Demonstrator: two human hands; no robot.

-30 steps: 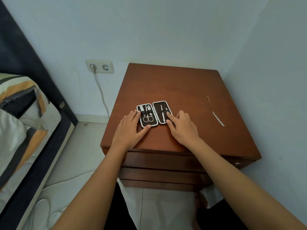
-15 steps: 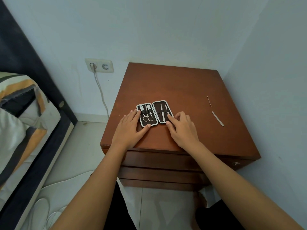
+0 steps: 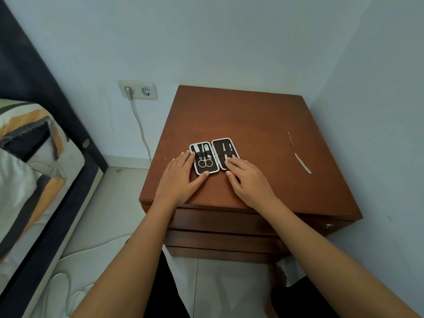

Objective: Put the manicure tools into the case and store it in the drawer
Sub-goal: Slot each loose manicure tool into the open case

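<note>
The manicure case (image 3: 219,143) lies open flat on the brown nightstand (image 3: 241,113), dark inside with a white rim. Its left half holds small scissors (image 3: 205,163) and clippers; its right half holds two slim tools. My left hand (image 3: 181,176) rests flat beside the left half, index finger along its edge and thumb at its lower rim. My right hand (image 3: 249,180) lies flat with its fingertips on the right half's lower part. A metal nail file (image 3: 302,163) and a thin pick (image 3: 290,139) lie loose to the right. The drawers (image 3: 224,220) below are closed.
The nightstand stands in a corner with walls behind and to the right. A bed (image 3: 34,168) with a dark frame is at the left. A wall socket (image 3: 137,90) with a white cable (image 3: 141,131) is beside the nightstand's left side.
Hardly anything: my right fingertips have shifted slightly on the case's right half. My left hand and the loose tools have stayed put.
</note>
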